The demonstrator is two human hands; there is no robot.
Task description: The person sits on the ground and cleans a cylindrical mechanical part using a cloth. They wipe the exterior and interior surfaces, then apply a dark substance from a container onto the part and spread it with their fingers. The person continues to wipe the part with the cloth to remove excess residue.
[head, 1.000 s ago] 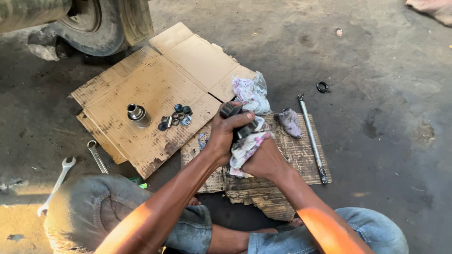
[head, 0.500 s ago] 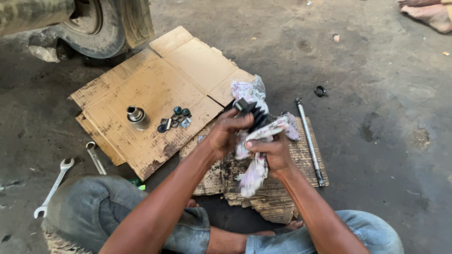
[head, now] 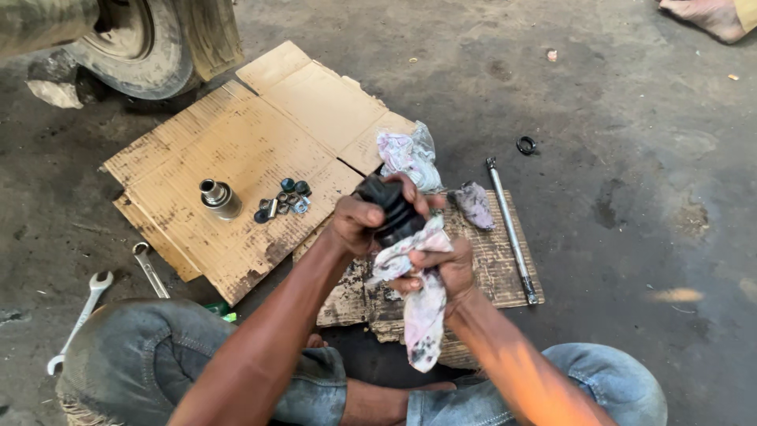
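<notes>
My left hand [head: 359,223] grips a black ribbed rubber boot [head: 389,207] over the cardboard. My right hand [head: 443,270] holds a stained white rag [head: 422,304] pressed against the boot's lower end; the rag hangs down toward my lap. What lies inside the boot is hidden by the rag and my fingers.
Flattened cardboard [head: 236,150] carries a metal cylindrical part [head: 218,196] and several small metal pieces [head: 281,199]. Another rag [head: 406,154], a small cloth [head: 475,203] and a long metal rod [head: 511,229] lie nearby. Two wrenches [head: 83,315] lie left, a tyre [head: 154,47] top left, a black ring [head: 526,144] on the floor.
Both hands have drawn closer to my body with the boot. The rag has shifted from around the boot to below it and now hangs down.
</notes>
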